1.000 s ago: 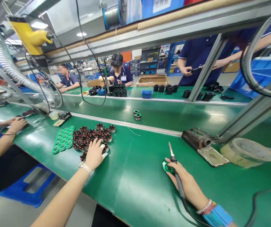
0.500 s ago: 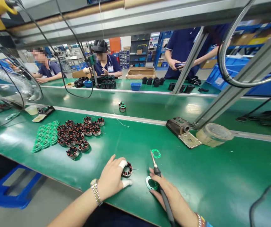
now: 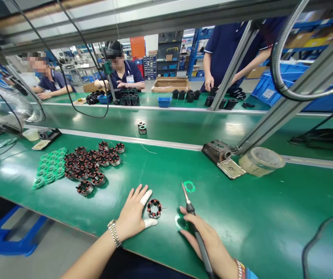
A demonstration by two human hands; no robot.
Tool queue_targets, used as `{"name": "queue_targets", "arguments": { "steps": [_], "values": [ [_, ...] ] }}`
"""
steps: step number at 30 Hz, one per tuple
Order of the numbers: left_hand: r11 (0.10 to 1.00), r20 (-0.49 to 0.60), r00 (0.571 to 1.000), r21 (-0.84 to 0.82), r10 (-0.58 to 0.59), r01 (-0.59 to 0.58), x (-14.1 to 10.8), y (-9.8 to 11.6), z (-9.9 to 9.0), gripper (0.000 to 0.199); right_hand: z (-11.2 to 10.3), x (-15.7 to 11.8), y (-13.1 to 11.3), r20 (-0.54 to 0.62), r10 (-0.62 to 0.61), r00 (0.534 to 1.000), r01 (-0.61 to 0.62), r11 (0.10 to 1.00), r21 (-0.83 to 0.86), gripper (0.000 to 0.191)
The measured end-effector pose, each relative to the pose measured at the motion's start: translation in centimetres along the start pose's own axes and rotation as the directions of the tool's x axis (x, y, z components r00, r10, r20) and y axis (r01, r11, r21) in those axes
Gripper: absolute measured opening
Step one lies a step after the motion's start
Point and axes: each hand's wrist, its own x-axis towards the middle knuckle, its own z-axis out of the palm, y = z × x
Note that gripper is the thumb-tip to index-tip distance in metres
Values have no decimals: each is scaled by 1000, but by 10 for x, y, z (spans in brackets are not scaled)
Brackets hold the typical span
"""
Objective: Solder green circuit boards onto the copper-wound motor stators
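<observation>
My left hand (image 3: pixel 134 212) lies on the green bench with fingers spread, white covers on its thumb and index finger. Just right of those fingertips sits a motor stator (image 3: pixel 154 209) with copper windings, a thin wire sticking out to its right. A soldering iron (image 3: pixel 190 207) is gripped in my right hand (image 3: pixel 208 236), its tip pointing away from me. By the same hand's fingertips is a green ring-shaped circuit board (image 3: pixel 180 223), partly hidden; whether they grip it is unclear. Another ring board (image 3: pixel 189 186) lies flat beyond the iron's tip.
Several stators (image 3: pixel 92 162) are grouped at left beside a sheet of green boards (image 3: pixel 50 166). A soldering iron stand (image 3: pixel 218 151) with a sponge and a round tub (image 3: pixel 261 161) stand at right. Two stators (image 3: pixel 142 129) sit past the rail. Co-workers are across the bench.
My left hand has come off the stator and opened out to its left. The right hand still holds the soldering iron, and the board by its fingers has tilted. The view has shifted slightly.
</observation>
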Motion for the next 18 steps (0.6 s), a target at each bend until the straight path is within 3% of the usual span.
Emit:
{"name": "queue_targets", "arguments": {
  "steps": [4,8,14,18],
  "values": [
    [970,43,998,-234,-52,60,8,12,-3,58,-3,4,-9,-76,89,993,-86,995,50,16],
    [915,15,993,-388,-117,114,-3,23,-1,54,2,11,-15,-44,219,975,-212,970,121,12],
    [912,-81,996,-411,-31,-5,-16,39,8,54,4,17,-20,-59,271,961,-252,942,222,11],
    [884,-119,990,-451,74,-121,-23,47,12,51,6,12,-23,-68,234,970,-219,959,178,12]
  ]
}}
